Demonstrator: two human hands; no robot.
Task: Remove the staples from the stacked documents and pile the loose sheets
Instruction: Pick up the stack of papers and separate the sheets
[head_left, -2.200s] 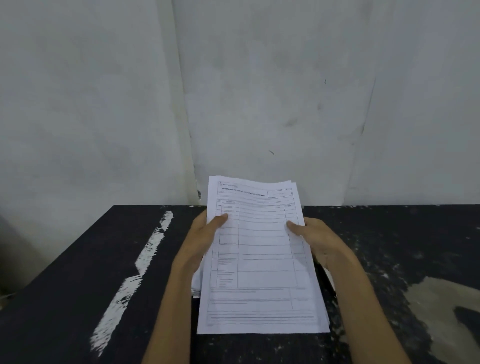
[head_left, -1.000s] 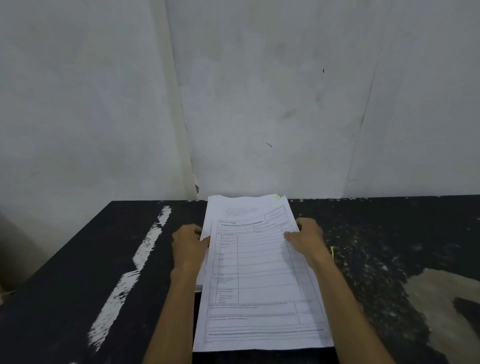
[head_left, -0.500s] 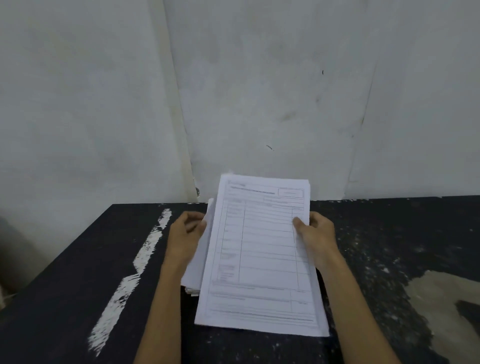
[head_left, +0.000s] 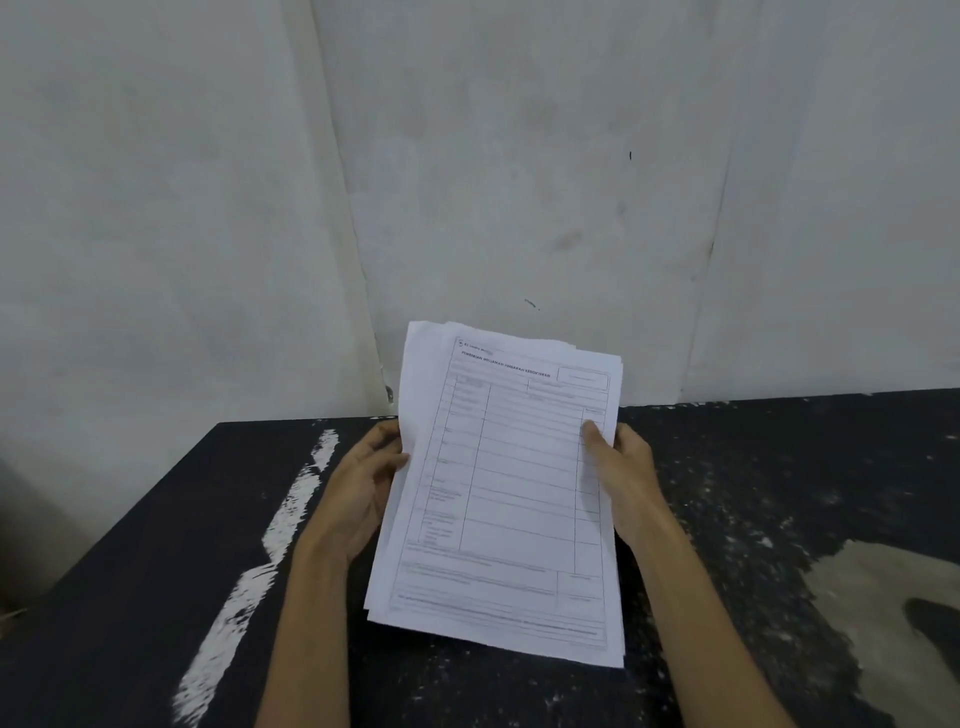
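A stack of white printed forms (head_left: 509, 499) is held up off the black table (head_left: 156, 545), its top edge tilted toward the wall. The top sheet shows a ruled table and a heading. My left hand (head_left: 363, 478) grips the stack's left edge, fingers behind the paper. My right hand (head_left: 618, 467) holds the right edge with the thumb pressed on the top sheet. Sheet edges fan out unevenly at the upper left. No staple or staple remover is visible.
The black table has a white paint streak (head_left: 275, 540) on the left and a worn pale patch (head_left: 883, 608) at the right. A grey-white wall (head_left: 519, 182) rises right behind the table's far edge.
The stack lay flat on the table a second ago. Both hands have since lifted it and squared it between them; the left hand now closes on the left edge.
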